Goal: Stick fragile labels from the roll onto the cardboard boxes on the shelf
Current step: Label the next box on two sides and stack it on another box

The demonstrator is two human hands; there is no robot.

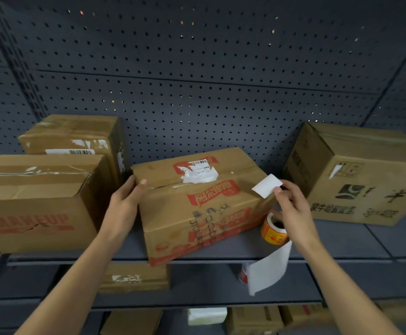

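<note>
My left hand (124,201) grips the left edge of the middle box (197,204); my right hand (293,209) pinches a label (267,186) above the roll (273,230).

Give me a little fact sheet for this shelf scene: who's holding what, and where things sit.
Left hand: holds the middle box at its top left corner, thumb on top
Right hand: pinches a label, white back facing the camera, by the box's right end
Label roll: on the shelf, right of the middle box, backing strip hanging over the edge
Neighbours: left boxes, right box
Label stuck yet: no
</note>
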